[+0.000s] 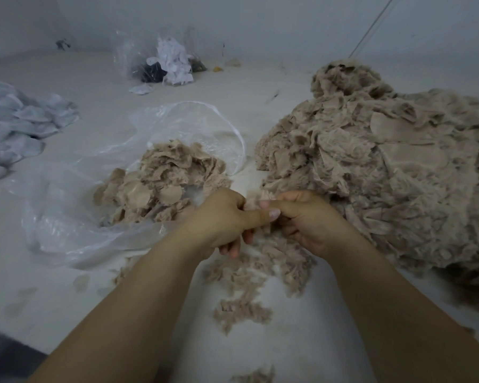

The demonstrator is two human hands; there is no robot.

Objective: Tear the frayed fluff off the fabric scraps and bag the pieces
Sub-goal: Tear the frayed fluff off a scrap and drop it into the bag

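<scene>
My left hand (pixel 221 219) and my right hand (pixel 307 217) meet at the centre, both pinching one small beige fabric scrap (pixel 253 199) between thumbs and fingers; most of it is hidden by my fingers. Beige torn fluff (pixel 249 277) lies scattered on the floor just below my hands. To the left, a clear plastic bag (pixel 75 233) lies open and holds a heap of beige pieces (pixel 163 183). A big pile of beige fabric scraps (pixel 385 167) fills the right side.
White cloth pieces (pixel 20 125) are heaped at the far left. A second clear bag (pixel 161 62) with white and dark scraps stands by the back wall. Small bits of litter (pixel 217 69) lie near it. The pale floor (pixel 260 87) stretches between these.
</scene>
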